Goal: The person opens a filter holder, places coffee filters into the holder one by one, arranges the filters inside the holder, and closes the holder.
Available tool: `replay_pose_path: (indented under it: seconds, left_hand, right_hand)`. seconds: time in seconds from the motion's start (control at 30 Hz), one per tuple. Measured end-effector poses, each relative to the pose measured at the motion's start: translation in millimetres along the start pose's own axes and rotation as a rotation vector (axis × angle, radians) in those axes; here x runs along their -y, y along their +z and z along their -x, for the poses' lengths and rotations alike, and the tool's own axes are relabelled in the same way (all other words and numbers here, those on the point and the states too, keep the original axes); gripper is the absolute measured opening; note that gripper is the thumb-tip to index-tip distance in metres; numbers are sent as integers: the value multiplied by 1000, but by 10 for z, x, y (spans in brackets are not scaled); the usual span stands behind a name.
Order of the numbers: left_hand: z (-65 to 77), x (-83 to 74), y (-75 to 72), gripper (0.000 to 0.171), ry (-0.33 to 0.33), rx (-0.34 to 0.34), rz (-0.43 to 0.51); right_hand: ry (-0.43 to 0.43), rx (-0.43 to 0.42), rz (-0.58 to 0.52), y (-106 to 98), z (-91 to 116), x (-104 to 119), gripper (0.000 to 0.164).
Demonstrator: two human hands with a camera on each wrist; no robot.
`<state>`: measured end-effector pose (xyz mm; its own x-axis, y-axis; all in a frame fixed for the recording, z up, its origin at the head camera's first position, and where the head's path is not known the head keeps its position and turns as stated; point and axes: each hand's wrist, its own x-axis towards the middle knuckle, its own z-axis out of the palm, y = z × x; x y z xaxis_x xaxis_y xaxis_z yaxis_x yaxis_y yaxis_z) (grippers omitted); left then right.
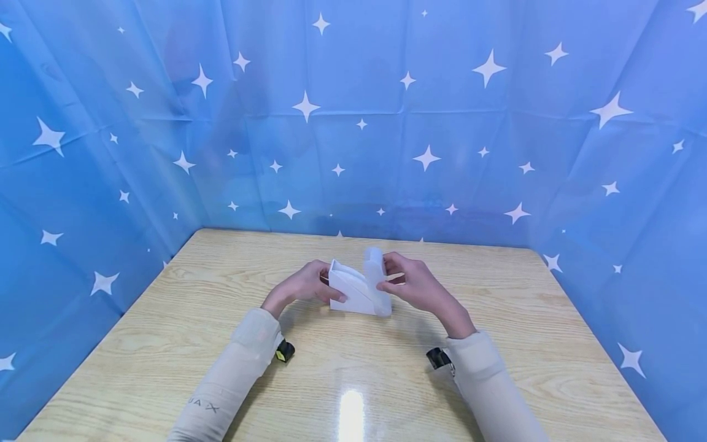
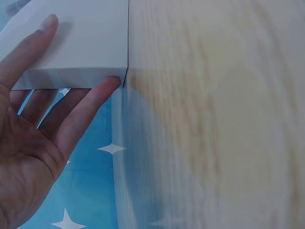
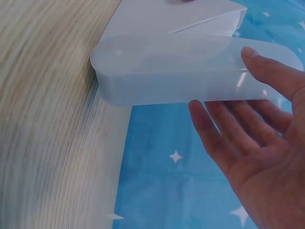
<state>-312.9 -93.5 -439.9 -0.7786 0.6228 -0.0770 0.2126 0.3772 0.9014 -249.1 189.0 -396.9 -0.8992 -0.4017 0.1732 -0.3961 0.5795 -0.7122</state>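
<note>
A white box with a slanted open top (image 1: 350,296) stands on the table. My left hand (image 1: 309,283) grips its left end, and in the left wrist view the thumb lies on the broad face of the box (image 2: 86,38) while the fingers reach along the narrow side. Between thumb and fingers my right hand (image 1: 415,283) holds a long translucent plastic case with rounded ends (image 3: 157,78). This case stands nearly upright, tilted a little, right against or just before the right end of the box; whether they touch I cannot tell.
The light wooden table (image 1: 221,380) runs back to a blue curtain with white stars (image 1: 364,147), which also hangs along both sides. A dark device sits at the left wrist (image 1: 285,350) and another at the right wrist (image 1: 439,358). Light glares off the table's front.
</note>
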Motion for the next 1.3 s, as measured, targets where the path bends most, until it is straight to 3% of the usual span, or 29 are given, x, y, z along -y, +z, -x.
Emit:
replay_pose_path:
  seconds: [1.3]
  left_hand:
    - [0,3,-5,35,4,6,-6]
  right_hand:
    - [4,36,-2,120,-32,-22,49]
